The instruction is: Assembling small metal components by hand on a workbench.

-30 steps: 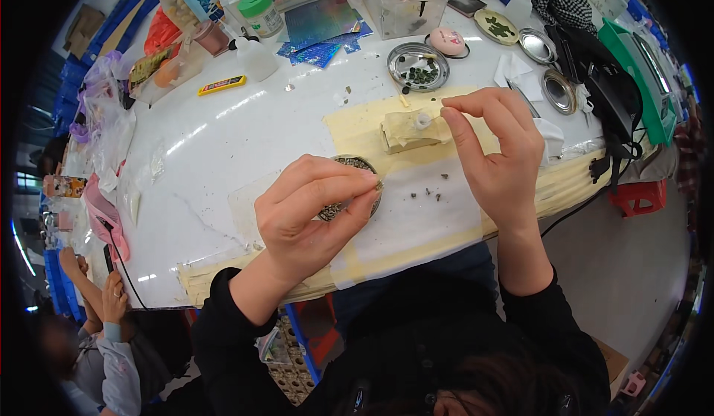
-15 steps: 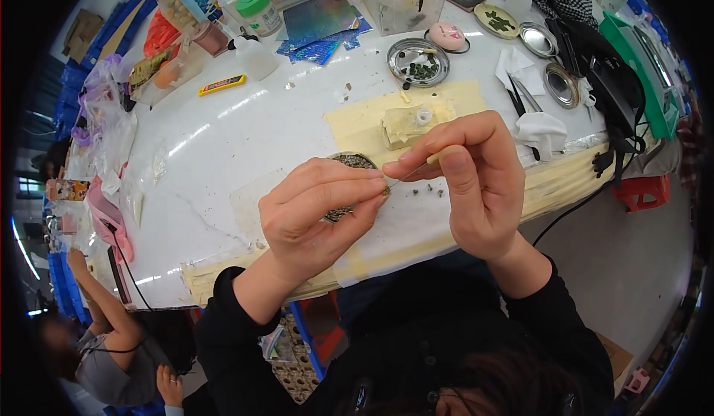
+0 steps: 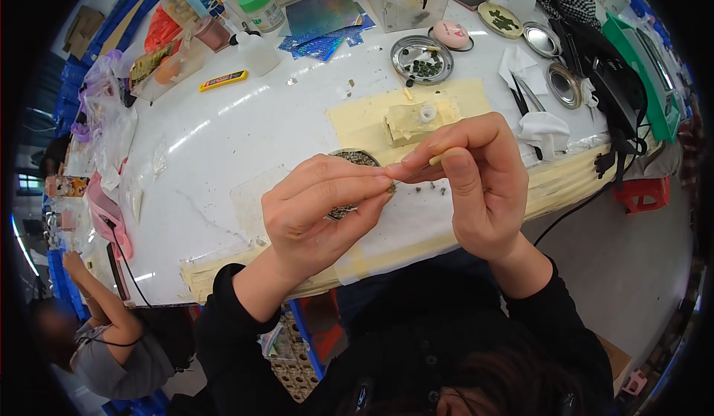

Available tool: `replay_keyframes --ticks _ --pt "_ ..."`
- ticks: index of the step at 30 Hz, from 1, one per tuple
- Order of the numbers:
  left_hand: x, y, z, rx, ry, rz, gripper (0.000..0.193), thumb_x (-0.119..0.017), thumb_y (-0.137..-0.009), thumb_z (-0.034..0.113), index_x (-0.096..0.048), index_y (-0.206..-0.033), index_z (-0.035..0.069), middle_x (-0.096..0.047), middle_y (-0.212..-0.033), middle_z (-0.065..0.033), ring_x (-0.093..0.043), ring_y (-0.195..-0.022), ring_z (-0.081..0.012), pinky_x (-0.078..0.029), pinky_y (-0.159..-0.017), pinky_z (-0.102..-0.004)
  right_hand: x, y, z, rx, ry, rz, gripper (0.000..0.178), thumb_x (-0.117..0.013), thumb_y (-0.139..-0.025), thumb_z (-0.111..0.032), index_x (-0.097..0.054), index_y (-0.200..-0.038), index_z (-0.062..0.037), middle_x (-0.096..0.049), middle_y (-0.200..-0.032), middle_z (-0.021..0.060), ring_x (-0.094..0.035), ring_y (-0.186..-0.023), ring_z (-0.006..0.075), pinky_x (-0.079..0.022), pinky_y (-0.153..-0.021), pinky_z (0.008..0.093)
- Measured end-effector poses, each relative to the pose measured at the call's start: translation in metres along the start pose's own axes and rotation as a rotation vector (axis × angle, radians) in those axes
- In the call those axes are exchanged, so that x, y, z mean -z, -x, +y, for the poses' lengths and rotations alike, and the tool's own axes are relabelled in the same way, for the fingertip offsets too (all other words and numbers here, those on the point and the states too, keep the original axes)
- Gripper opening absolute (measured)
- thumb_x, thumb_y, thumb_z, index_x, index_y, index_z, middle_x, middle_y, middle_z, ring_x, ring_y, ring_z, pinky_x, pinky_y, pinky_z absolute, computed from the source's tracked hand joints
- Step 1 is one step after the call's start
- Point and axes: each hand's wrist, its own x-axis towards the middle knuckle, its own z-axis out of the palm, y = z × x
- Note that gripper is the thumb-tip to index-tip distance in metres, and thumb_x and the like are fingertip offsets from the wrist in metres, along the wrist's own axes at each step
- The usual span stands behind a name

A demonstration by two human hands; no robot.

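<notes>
Holds a tiny greenish-brown piece [image 3: 391,188] in the left hand [image 3: 316,204], pinched narrowly between thumb and fingers, in the air over the white table [image 3: 201,148]. Grips with the right hand [image 3: 487,185] a thin tool [image 3: 440,158] with pale yellow end, pressed between thumb and index finger, and points it leftward at this same piece (cannot tell if really touching it, being too small). Has just beyond the left hand a round dish [image 3: 351,150] with grey-brown grains [image 3: 358,159], partly hidden behind the fingers. Has between both hands, on a white sheet [image 3: 405,230], several small dark bits [image 3: 419,188]. Farther ahead: a block [image 3: 404,130] wrapped in yellow tape, with a small white cup [image 3: 428,113] on top, and a silver dish [image 3: 395,50] with dark green pieces [image 3: 425,68]. To the right: tweezers [image 3: 532,95], near a white cloth [image 3: 544,130].
</notes>
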Motion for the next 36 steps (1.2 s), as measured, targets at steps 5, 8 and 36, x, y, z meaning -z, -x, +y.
replay_keyframes --ticks 5,8,36 --pt "0.0003 -0.0003 0.0001 0.000 0.004 -0.002 0.024 -0.079 -0.070 -0.008 -0.075 -0.091 0.003 -0.073 -0.087 -0.0089 -0.069 -0.076 -0.0188 -0.054 -0.065 -0.0272 -0.0012 -0.0005 -0.0005 0.003 -0.011 0.002 0.015 -0.049 -0.104 -0.010 -0.049 -0.103 0.0048 -0.066 -0.092 0.0119 -0.069 -0.088 0.0144 -0.060 -0.077 0.0278" --pt "0.0001 0.0001 0.0001 0.000 0.002 0.001 0.024 -0.079 -0.070 -0.008 -0.075 -0.091 0.003 -0.073 -0.088 -0.0089 -0.070 -0.076 -0.0188 -0.054 -0.065 -0.0272 -0.0013 -0.0005 -0.0007 0.001 -0.014 0.001 0.015 -0.049 -0.104 -0.010 -0.049 -0.103 0.0048 -0.066 -0.092 0.0121 -0.069 -0.088 0.0148 -0.060 -0.078 0.0281" --pt "-0.0004 0.0006 0.0001 0.023 0.010 0.004 0.023 -0.079 -0.071 -0.008 -0.075 -0.091 0.003 -0.073 -0.087 -0.0085 -0.070 -0.076 -0.0189 -0.054 -0.066 -0.0275 0.0016 0.0038 0.0058 0.181 0.203 -0.019 0.014 -0.052 -0.102 -0.009 -0.052 -0.104 0.0043 -0.067 -0.092 0.0119 -0.069 -0.084 0.0135 -0.057 -0.074 0.0253"
